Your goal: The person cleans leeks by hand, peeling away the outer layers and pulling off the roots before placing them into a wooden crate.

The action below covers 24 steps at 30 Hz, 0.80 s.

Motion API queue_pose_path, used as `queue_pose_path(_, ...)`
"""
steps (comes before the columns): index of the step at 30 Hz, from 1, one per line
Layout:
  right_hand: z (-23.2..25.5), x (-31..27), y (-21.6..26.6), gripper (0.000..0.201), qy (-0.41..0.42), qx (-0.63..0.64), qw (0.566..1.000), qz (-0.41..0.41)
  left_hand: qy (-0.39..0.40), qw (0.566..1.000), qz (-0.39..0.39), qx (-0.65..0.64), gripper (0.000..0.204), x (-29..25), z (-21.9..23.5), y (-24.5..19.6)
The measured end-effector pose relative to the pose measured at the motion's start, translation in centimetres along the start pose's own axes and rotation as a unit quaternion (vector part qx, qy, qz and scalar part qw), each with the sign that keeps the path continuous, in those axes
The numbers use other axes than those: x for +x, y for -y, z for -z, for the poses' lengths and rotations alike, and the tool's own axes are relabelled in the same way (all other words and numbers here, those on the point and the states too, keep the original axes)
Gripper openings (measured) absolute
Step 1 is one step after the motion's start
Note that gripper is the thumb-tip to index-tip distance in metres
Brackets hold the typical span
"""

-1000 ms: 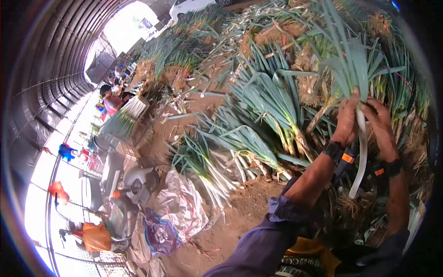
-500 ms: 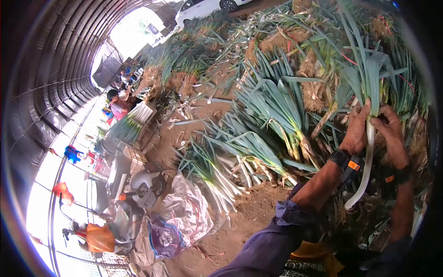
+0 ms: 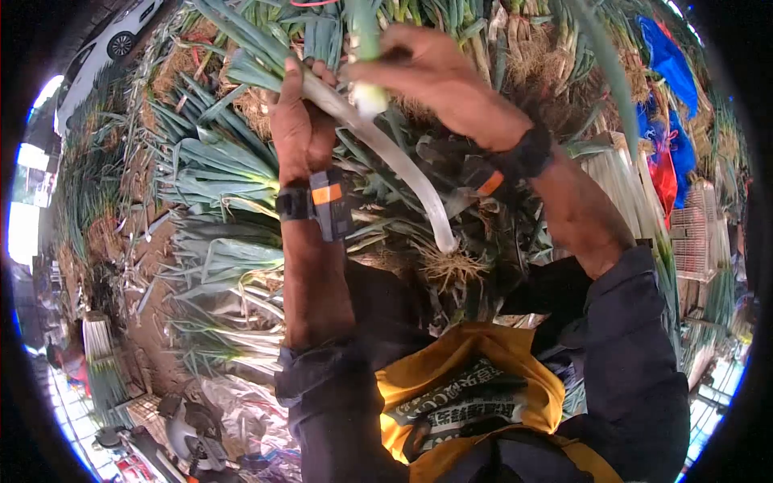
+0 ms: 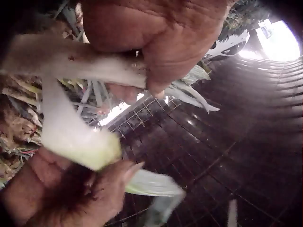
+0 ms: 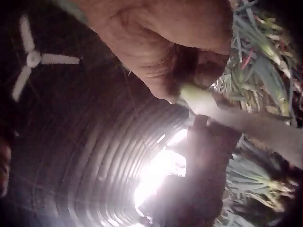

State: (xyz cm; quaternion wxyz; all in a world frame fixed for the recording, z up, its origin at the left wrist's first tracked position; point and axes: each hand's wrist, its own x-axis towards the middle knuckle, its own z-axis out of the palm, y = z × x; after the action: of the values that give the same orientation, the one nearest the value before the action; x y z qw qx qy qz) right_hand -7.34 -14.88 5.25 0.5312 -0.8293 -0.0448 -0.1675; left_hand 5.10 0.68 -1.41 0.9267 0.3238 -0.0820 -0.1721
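My left hand [image 3: 302, 125] grips a long green onion [image 3: 403, 165] near where its white shaft meets the green leaves. The shaft slants down to the right, and its roots [image 3: 452, 266] hang over my lap. My right hand [image 3: 439, 80] pinches a pale outer layer [image 3: 370, 98] of the onion, pulled away from the shaft. In the left wrist view this white-green layer [image 4: 78, 137] spreads between the shaft [image 4: 80, 61] and my right hand [image 4: 71, 194]. The right wrist view shows the layer's greenish end [image 5: 196, 98] under my curled right fingers.
Unpeeled green onions [image 3: 217, 177] lie in heaps to the left and ahead. Peeled white ones [image 3: 616, 181] are stacked at the right, near a plastic crate [image 3: 694, 229] and blue bags [image 3: 668, 64]. A yellow apron [image 3: 475, 394] covers my lap. A white car [image 3: 105, 60] stands far left.
The head view has swung right and downward. Both hands were together on the onion; my right hand has moved apart to the right, drawing an outer layer off the shaft.
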Motion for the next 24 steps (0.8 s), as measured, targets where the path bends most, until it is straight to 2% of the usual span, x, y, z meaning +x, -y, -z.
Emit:
queue_pose_path(2, 1.9, -1.9, -0.4, 0.043, 0.004, 0.144, 0.987, 0.077, 0.015, 0.999, -0.042, 0.019, 0.028, -0.7, -0.3, -1.3)
queue_pose_path(3, 3.0, -3.0, -0.2, 0.040, -0.001, -0.028, 0.997, 0.071, 0.014, 0.998, -0.058, 0.024, 0.024, -0.9, -0.3, -1.6)
queue_pose_path(4, 3.2, -4.4, -1.7, 0.038, 0.027, -0.001, 1.000, -0.011, 0.013, 0.997, -0.074, 0.027, 0.021, -0.9, 0.0, -2.1)
queue_pose_path(5, 3.0, -6.2, -3.4, 0.038, 0.035, -0.065, 0.995, -0.072, 0.012, 0.997, -0.062, 0.034, 0.021, -0.5, 1.2, -2.4)
queue_pose_path(6, 3.1, -7.9, -7.9, 0.039, 0.095, -0.190, 0.976, -0.045, -0.006, 0.997, -0.067, 0.045, 0.021, -0.7, 1.3, -2.6)
queue_pose_path(7, 3.0, -10.8, -12.7, 0.042, 0.134, -0.323, 0.933, -0.091, -0.019, 0.996, -0.071, 0.055, 0.020, -0.9, 1.1, -2.7)
queue_pose_path(8, 3.7, -14.8, -19.4, 0.043, 0.192, -0.382, 0.901, -0.075, -0.033, 0.994, -0.077, 0.064, 0.020, -1.1, 0.8, -2.9)
queue_pose_path(10, 3.8, -16.6, -21.0, 0.044, 0.191, -0.402, 0.895, -0.036, 0.000, 0.993, -0.092, 0.074, 0.020, -1.1, -0.3, -2.8)
queue_pose_path(12, 1.4, -13.7, -11.1, 0.045, 0.084, -0.314, 0.946, -0.004, 0.032, 0.994, -0.060, 0.081, 0.023, -1.9, -0.9, -2.0)
queue_pose_path(13, 0.9, -11.4, -8.0, 0.045, 0.062, -0.269, 0.961, 0.028, 0.010, 0.996, -0.046, 0.076, 0.023, -1.7, -1.5, -1.3)
queue_pose_path(14, 0.5, -9.3, -5.5, 0.045, 0.039, -0.224, 0.972, 0.062, 0.022, 0.996, -0.030, 0.086, 0.024, -1.8, -2.3, -0.7)
queue_pose_path(16, -0.9, -6.3, -2.2, 0.045, -0.017, -0.221, 0.974, 0.054, 0.037, 0.994, -0.006, 0.104, 0.025, -2.3, -3.2, 0.1)
queue_pose_path(17, -1.8, -5.5, -2.4, 0.046, -0.042, -0.221, 0.971, 0.079, 0.065, 0.993, -0.007, 0.103, 0.026, -2.3, -3.3, 0.5)
queue_pose_path(19, -3.3, -4.5, -4.2, 0.047, -0.090, -0.218, 0.964, 0.124, 0.092, 0.988, 0.040, 0.114, 0.032, -2.2, -3.3, 0.5)
queue_pose_path(21, -3.8, -4.3, -5.2, 0.048, -0.088, -0.163, 0.979, 0.083, 0.130, 0.981, 0.082, 0.116, 0.044, -1.8, -2.5, 0.3)
queue_pose_path(24, -2.9, -3.5, -5.2, 0.048, -0.065, -0.093, 0.993, 0.044, 0.157, 0.977, 0.063, 0.128, 0.047, -2.8, -3.2, -0.1)
